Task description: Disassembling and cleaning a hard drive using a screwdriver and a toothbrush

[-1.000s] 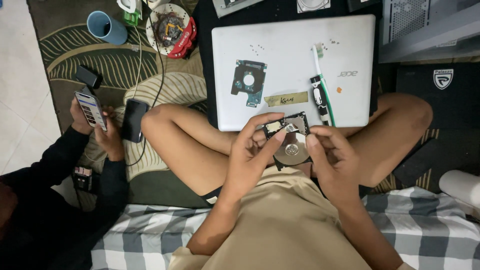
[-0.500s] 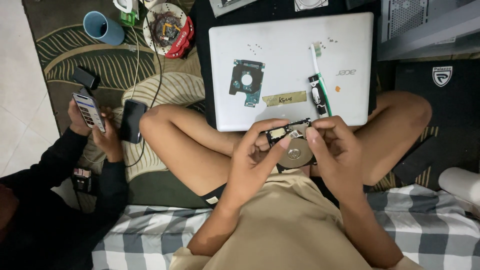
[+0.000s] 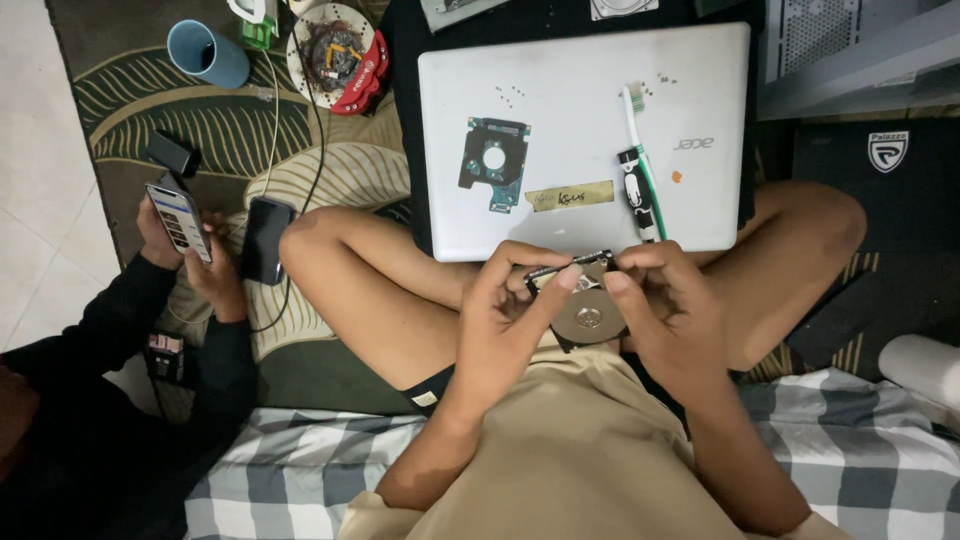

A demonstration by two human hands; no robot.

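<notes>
Floor: pale tiles at the far left; a dark green rug (image 3: 215,130) with cream leaf shapes lies over them, and the person sits on it cross-legged.
Foreground: a grey-and-white checked cloth (image 3: 850,430) runs along the lower edge.
Work surface: a shut white laptop (image 3: 560,100) lies flat before the knees, its lid carrying the loose parts.
Left hand (image 3: 505,315): grip closed, fingers curled round the left edge of the opened hard drive (image 3: 585,305), thumb tip on its top edge.
Right hand (image 3: 665,300): grip closed on the drive's right edge, fingertips meeting the left thumb at the top.
Hard drive: held tilted above the lap, just below the laptop's near edge, its shiny round platter showing.
On the lid: a green circuit board (image 3: 494,162) with a round hole at left; a strip of tan tape (image 3: 570,196) with handwriting near the middle; a green-and-white toothbrush (image 3: 640,150) and a black pen-shaped tool (image 3: 632,195) beside it; tiny screws (image 3: 510,93) scattered near the top.
Rug, top left: a blue cup (image 3: 208,53) on its side; a round white-and-red gadget (image 3: 340,55) with cables.
Right side: a black mat (image 3: 880,190) bearing a white shield-shaped emblem; a grey perforated case (image 3: 850,40) above it.
Other person: at left in a black sleeve (image 3: 110,330), holding a lit phone (image 3: 179,217); a second dark phone (image 3: 265,240) lies just beside the knee.
</notes>
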